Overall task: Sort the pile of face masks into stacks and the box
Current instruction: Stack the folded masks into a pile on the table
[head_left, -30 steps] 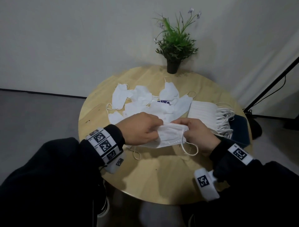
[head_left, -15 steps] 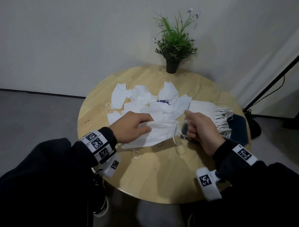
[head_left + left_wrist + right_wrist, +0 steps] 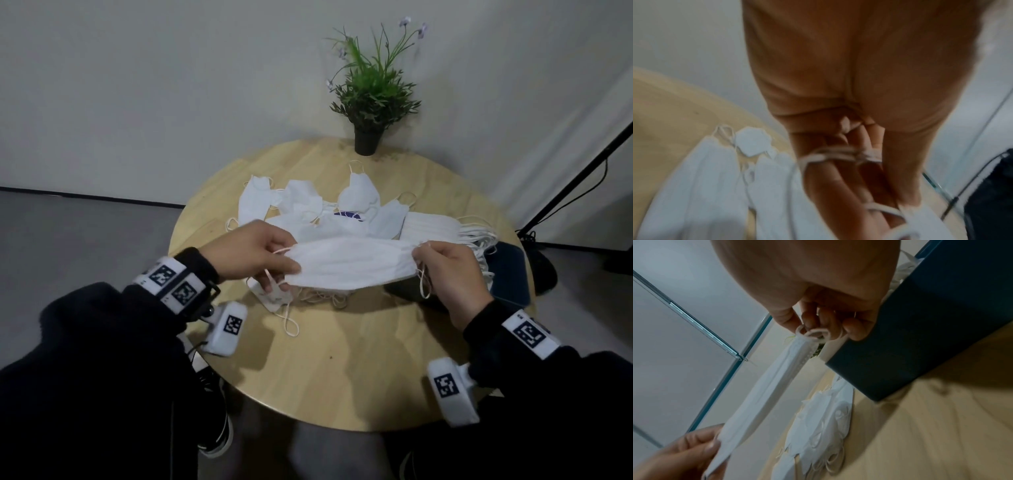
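Note:
A white face mask is stretched flat in the air above the round wooden table. My left hand pinches its left end, with the ear loop lying across the fingers. My right hand pinches its right end and ear loop. Behind it lies a loose pile of white masks. A neat stack of flat masks sits on the dark blue box at the right.
A potted green plant stands at the table's far edge against the wall. One small folded mask lies under my left hand. A black stand leans at the right, off the table.
Both hands have lifted the mask off the table and pulled apart, stretching it out flat between them. A second ago it was bunched between my hands low over the table.

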Action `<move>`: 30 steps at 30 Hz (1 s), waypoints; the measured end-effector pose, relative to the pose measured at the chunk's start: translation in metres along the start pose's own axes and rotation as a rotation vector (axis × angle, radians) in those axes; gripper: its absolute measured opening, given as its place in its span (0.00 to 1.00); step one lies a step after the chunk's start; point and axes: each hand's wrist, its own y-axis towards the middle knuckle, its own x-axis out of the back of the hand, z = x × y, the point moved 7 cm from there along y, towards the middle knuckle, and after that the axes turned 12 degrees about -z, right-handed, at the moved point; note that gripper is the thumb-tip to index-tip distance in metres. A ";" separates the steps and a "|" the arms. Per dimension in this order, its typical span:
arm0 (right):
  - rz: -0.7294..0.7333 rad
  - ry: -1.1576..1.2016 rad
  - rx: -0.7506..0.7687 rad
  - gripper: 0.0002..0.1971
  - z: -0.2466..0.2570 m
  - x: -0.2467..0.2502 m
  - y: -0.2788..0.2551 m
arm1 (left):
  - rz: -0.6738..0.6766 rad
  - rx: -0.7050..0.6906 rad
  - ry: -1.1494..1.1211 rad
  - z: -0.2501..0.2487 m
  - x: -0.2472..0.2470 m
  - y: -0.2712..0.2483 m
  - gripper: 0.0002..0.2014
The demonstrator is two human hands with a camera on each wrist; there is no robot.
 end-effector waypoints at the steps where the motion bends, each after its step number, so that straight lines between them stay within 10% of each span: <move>1: 0.012 0.010 -0.012 0.13 -0.002 0.001 -0.001 | -0.044 -0.007 -0.027 -0.001 0.012 0.000 0.04; 7: 0.113 0.127 -0.139 0.14 -0.018 0.002 -0.007 | -0.277 0.033 -0.354 0.013 0.071 0.015 0.34; 16: 0.097 0.908 -0.479 0.14 -0.010 0.033 0.007 | -0.349 0.210 -0.981 0.032 0.081 0.021 0.16; 19: 0.144 0.691 -0.468 0.14 -0.016 0.039 0.007 | -0.340 0.298 -1.229 0.032 0.085 0.016 0.17; 24: 0.286 0.113 -0.233 0.10 -0.036 0.032 -0.007 | -0.199 0.402 -0.546 0.041 0.064 0.002 0.16; 30: 0.463 -0.404 -0.067 0.08 -0.055 0.030 -0.023 | 0.016 0.552 -0.238 0.064 0.009 -0.018 0.17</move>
